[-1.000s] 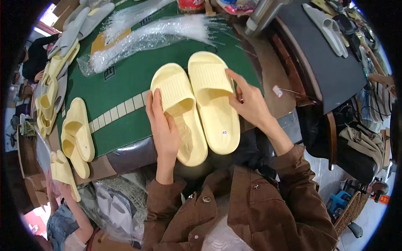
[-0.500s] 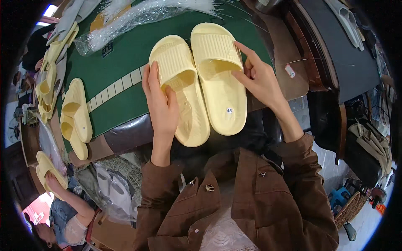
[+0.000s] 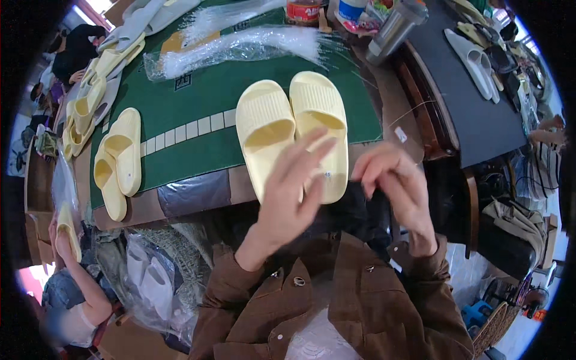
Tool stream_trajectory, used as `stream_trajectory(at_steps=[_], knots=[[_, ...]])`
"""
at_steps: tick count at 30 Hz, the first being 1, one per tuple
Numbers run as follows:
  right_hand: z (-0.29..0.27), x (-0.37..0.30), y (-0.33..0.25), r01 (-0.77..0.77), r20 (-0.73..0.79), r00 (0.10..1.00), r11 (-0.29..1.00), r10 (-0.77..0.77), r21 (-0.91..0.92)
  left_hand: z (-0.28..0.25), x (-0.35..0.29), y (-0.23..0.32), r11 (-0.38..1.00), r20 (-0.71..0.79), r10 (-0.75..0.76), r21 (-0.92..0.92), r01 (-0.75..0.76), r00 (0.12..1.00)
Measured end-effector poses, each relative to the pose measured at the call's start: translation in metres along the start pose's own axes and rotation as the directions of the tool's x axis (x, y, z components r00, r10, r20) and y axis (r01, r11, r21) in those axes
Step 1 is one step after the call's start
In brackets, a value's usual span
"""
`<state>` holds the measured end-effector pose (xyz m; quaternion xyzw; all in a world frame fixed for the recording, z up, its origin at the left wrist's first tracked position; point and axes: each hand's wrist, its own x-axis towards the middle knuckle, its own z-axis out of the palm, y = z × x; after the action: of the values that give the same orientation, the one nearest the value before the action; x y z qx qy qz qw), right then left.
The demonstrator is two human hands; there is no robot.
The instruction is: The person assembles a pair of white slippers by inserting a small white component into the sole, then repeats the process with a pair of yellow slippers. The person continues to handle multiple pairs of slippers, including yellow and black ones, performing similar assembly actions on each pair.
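A pair of pale yellow slide slippers, the left slipper (image 3: 265, 111) and the right slipper (image 3: 318, 102), lies side by side on the green table mat, toes away from me. A small round sticker marks the right insole. Over the heel part of the left slipper hovers my left hand (image 3: 288, 192), fingers stretched and apart, somewhat blurred, with nothing in it. Just right of the right slipper's heel is my right hand (image 3: 399, 180), off the slippers. Its fingers curl down toward the thumb; anything between them is too small or hidden to make out.
Another yellow pair (image 3: 123, 159) lies at left on the mat (image 3: 198, 153), near more slippers (image 3: 84, 108). Behind are bundled clear plastic fasteners (image 3: 240, 51) and a steel thermos (image 3: 396, 30). A grey slipper (image 3: 474, 66) lies on the dark table at right. At lower left, another person's hand (image 3: 62, 240) holds a yellow slipper.
Both hands have let go of the slippers and drawn back toward me. The left hand has crossed rightward over the heels. The view has shifted, showing more of the table's far side.
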<state>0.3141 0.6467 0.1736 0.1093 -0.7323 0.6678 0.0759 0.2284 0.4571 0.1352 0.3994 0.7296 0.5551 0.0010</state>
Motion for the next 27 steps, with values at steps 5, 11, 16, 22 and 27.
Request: stream_trajectory(at_steps=[5, 11, 16, 22, 27], knots=[[0.023, -0.008, -0.034, 0.142, 0.131, 0.978, 0.979, -0.161, 0.144, 0.022, -0.006, 0.024, 0.914, 0.150, 0.133, -0.400, -0.063, 0.980], [0.009, -0.013, -0.040, 0.493, -0.089, 0.868, 0.869, -0.488, 0.044, 0.013, -0.013, 0.023, 0.983, 0.073, 0.067, -0.175, -0.054, 0.995], [-0.033, -0.048, -0.048, 0.637, -0.329, 0.754, 0.755, -0.568, 0.158, -0.009, -0.022, 0.011, 0.976, -0.048, 0.169, 0.149, -0.161, 0.984], [-0.043, -0.062, -0.054, 0.535, -0.528, 0.726, 0.844, -0.440, 0.032, -0.029, -0.030, 0.002, 0.948, -0.105, 0.188, 0.279, -0.153, 0.976], [-0.041, -0.053, -0.045, 0.368, -0.543, 0.795, 0.926, -0.269, 0.080, -0.032, -0.037, 0.004, 0.953, -0.118, 0.177, 0.270, -0.140, 0.977]])
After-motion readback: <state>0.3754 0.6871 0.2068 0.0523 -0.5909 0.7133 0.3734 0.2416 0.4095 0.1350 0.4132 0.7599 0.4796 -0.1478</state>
